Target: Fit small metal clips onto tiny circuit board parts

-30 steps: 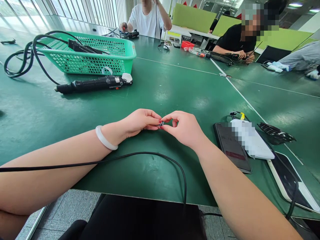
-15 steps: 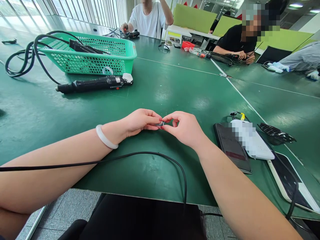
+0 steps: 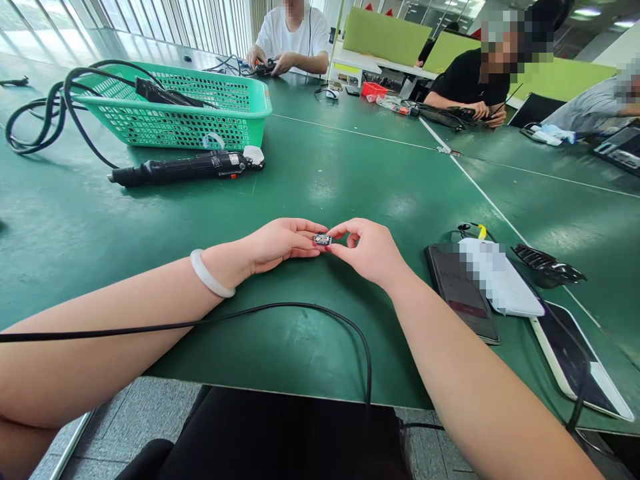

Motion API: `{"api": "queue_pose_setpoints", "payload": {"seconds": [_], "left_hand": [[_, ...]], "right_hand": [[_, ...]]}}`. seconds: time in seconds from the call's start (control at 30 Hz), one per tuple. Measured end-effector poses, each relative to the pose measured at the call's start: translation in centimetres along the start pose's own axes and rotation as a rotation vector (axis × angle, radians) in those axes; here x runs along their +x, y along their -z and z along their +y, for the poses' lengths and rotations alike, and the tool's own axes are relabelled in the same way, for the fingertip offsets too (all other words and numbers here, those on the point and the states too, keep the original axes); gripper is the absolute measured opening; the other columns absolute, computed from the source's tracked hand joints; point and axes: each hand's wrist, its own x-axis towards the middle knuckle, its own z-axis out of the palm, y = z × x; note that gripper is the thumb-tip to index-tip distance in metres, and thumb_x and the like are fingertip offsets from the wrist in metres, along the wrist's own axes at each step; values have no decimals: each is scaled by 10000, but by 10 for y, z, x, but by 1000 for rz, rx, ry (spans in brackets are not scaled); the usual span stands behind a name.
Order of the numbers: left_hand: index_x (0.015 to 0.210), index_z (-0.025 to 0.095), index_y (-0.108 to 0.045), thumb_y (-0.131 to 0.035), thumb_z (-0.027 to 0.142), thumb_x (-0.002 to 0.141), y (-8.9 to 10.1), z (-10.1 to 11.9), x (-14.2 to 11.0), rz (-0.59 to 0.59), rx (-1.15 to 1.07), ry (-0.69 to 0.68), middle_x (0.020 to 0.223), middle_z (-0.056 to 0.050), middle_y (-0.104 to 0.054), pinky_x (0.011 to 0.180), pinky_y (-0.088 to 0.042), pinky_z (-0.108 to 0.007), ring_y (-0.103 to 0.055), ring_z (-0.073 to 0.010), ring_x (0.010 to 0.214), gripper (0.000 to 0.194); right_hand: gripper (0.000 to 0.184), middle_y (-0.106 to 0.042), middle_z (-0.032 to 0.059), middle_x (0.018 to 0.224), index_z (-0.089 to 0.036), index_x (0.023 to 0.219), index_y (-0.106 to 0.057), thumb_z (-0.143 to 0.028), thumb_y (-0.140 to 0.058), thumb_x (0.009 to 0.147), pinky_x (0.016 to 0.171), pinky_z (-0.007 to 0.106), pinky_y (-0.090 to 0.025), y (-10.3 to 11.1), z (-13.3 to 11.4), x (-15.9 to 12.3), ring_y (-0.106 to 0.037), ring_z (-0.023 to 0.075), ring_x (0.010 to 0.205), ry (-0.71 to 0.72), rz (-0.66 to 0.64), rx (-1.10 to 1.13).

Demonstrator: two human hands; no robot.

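Between my fingertips is a small black and silver part [image 3: 323,239], perhaps a little circuit board; its kind is too small to tell. My left hand [image 3: 280,245] grips it from the left, thumb and fingers closed around its edge. From the right, my right hand [image 3: 367,248] pinches the same part between thumb and forefinger. Both hands are just above the green table [image 3: 300,340], near its front edge. A white band circles my left wrist. Farther off to the left lies a black electric screwdriver [image 3: 185,168] with a cord.
Behind the screwdriver stands a green basket [image 3: 250,123] holding a black device and looped cable. A black cable [image 3: 280,307] crosses in front of my hands. Dark and white phones [image 3: 463,290] lie at right. Two people work across the table, with another at far right.
The small part has been turned, so its patterned face shows more now. My hands have barely moved. Across the table, the person in white has brought both hands together on a black object.
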Motion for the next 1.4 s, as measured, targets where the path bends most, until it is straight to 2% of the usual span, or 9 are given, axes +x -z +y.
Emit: {"api": "queue_pose_setpoints", "payload": {"seconds": [0.17,0.33,0.67,0.77,0.87,1.0,1.13,1.27,1.4], "left_hand": [[1313,168,-479,-649,-20,642,-2,0,-3,44,-15,-8,1220,-128,-621,946,-466,-339,-637,-181,1020,718],[1366,201,-407,-662,0,649,-2,1,-4,67,-1,-26,1334,-130,-533,941,-466,-344,-618,-201,1068,787],[1293,176,-484,-663,18,667,-2,1,-5,77,37,-32,1291,-158,-551,948,-455,-368,-635,-203,1016,670],[1242,159,-525,-674,148,738,-3,-1,-4,74,23,-64,1217,-138,-601,972,-436,-363,-626,-184,1019,526],[1102,137,-615,-643,273,794,-7,-4,-2,64,-1,-119,1145,-119,-634,984,-421,-360,-608,-170,1022,339],[899,107,-654,-575,182,828,-11,-4,-1,129,-52,-115,976,-97,-669,931,-456,-334,-620,-133,901,130],[796,100,-646,-571,107,805,-10,-2,-1,177,-58,-59,837,-77,-667,850,-497,-282,-624,-115,795,76],[786,89,-639,-625,99,764,-3,7,-4,189,-15,18,801,-92,-675,823,-514,-273,-646,-125,762,29],[836,129,-601,-602,127,792,14,27,-17,319,203,39,802,-102,-702,791,-521,-286,-683,-163,780,44]], "right_hand": [[156,-566,-6,705,-212,837,-702,-266,-639,704,574,266,-352,-4,10,7,-443,108,576,59,52,-1],[171,-596,-1,766,-214,867,-699,-248,-637,711,581,264,-353,-6,17,13,-431,99,571,86,100,34],[179,-629,1,841,-215,881,-697,-260,-651,714,581,261,-369,0,25,16,-403,84,547,82,188,60],[172,-625,2,803,-210,863,-697,-276,-655,710,565,259,-371,-4,15,13,-405,86,540,72,137,94],[155,-621,-2,789,-212,851,-693,-263,-643,713,573,257,-381,-13,1,11,-435,93,563,112,85,119],[147,-615,9,806,-202,842,-691,-243,-633,713,588,258,-394,-26,-10,11,-470,101,599,118,103,110],[140,-615,12,814,-197,841,-690,-267,-621,741,606,248,-414,-33,-13,10,-494,102,625,115,100,117],[184,-612,5,836,-212,898,-692,-314,-635,755,629,251,-414,-32,-12,8,-487,102,640,150,92,114],[260,-608,9,854,-211,980,-670,-306,-658,739,635,263,-411,-23,-2,7,-459,100,615,147,92,91]]}}
